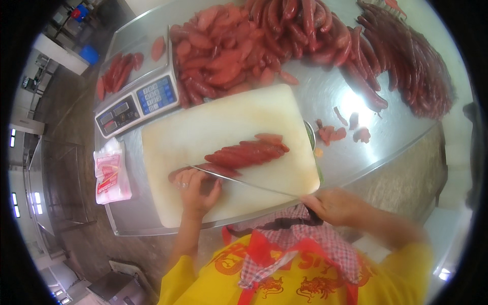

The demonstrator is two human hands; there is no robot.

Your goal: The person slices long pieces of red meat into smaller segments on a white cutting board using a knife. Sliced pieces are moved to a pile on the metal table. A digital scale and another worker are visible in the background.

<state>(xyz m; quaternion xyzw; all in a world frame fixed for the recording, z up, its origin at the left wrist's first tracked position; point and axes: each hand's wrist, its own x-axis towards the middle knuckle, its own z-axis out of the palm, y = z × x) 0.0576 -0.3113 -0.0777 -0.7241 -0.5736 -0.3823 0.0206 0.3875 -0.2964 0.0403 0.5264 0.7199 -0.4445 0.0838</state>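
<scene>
My right hand (334, 205) grips a long-bladed knife (254, 188) at the near right edge of a worn white cutting board (175, 132). The thin blade reaches left across the board, its tip end over a red sausage (212, 168). With curled fingers, one wearing a ring, my left hand (195, 192) presses the sausage's left part onto the board, close beside the blade. Just beyond it lies a row of slanted, overlapping sausage slices (244, 153). The knife's handle is hidden in my right fist.
A digital scale (134, 107) with sausage slices on its tray stands at the left. Plastic bags (113, 173) lie near it. Behind the board are a heap of cut sausage (216, 46) and piles of whole sausages (310, 25). Scraps (333, 133) lie on the metal table (391, 137).
</scene>
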